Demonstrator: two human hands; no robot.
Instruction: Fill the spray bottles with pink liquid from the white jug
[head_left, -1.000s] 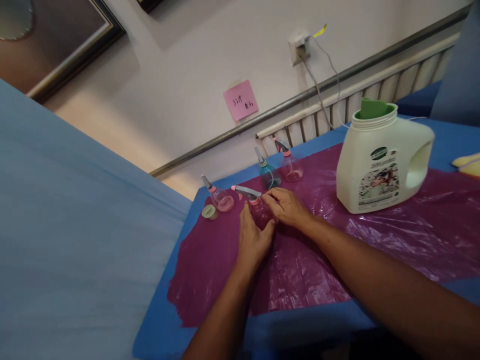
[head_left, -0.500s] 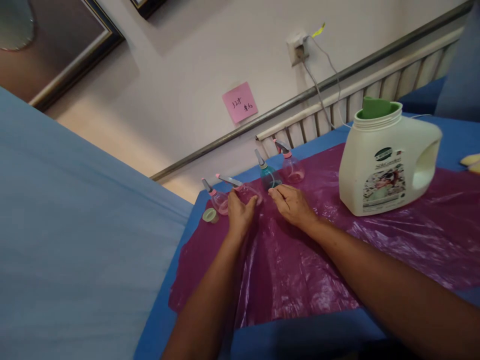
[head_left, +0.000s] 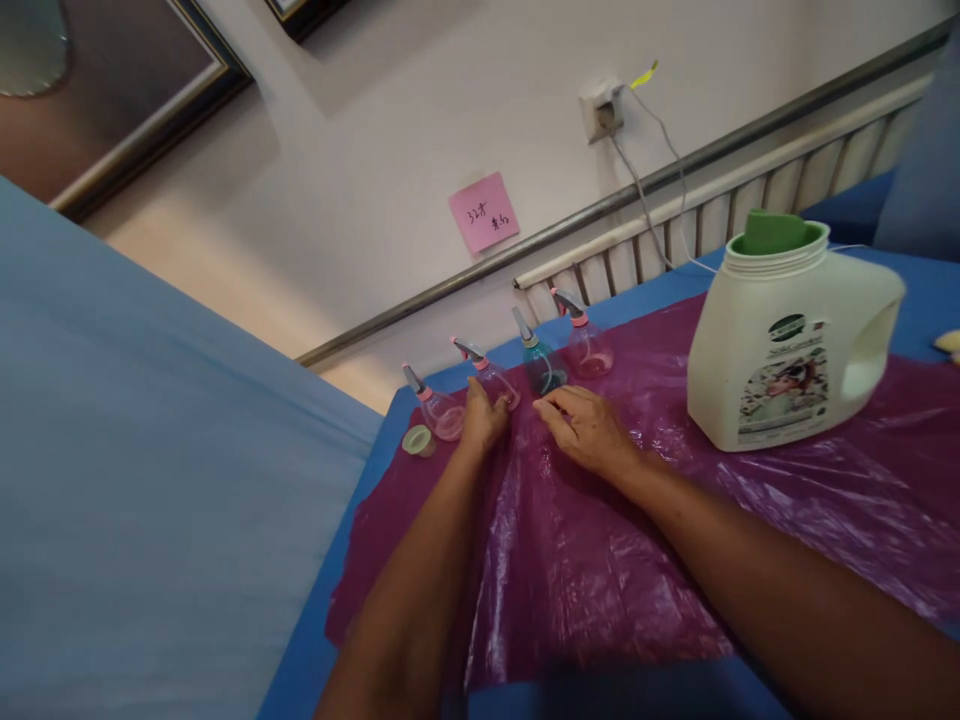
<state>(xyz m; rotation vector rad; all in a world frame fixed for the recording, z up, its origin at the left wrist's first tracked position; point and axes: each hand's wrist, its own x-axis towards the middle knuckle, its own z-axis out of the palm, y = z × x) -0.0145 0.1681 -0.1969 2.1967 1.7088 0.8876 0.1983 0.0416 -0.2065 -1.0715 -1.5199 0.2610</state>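
Observation:
My left hand [head_left: 485,418] is closed round the lower part of a clear spray bottle [head_left: 498,383] with a grey and pink trigger head. My right hand [head_left: 583,425] hovers or rests just in front of a teal spray bottle [head_left: 543,372], its fingers curled and thumb pressed in a pinch. Whatever lies between those fingertips is too small to make out. To the left is another clear spray bottle [head_left: 444,413] with pinkish contents, beside a small pale green cap [head_left: 418,440]. A further clear pink spray bottle [head_left: 589,352] stands beyond the teal one.
Crumpled purple plastic sheeting [head_left: 600,580] covers much of the blue table [head_left: 300,640]. A large cream jug [head_left: 787,350] with a green insert stands at the right. Behind run a rail [head_left: 600,212], a radiator [head_left: 735,215] and cables from a wall socket [head_left: 602,112]. A blue curtain [head_left: 165,480] hangs left.
The spray bottle in my left hand has gone from leaning left to standing more upright. My right hand has drawn slightly away from the teal bottle. The view has shifted slightly.

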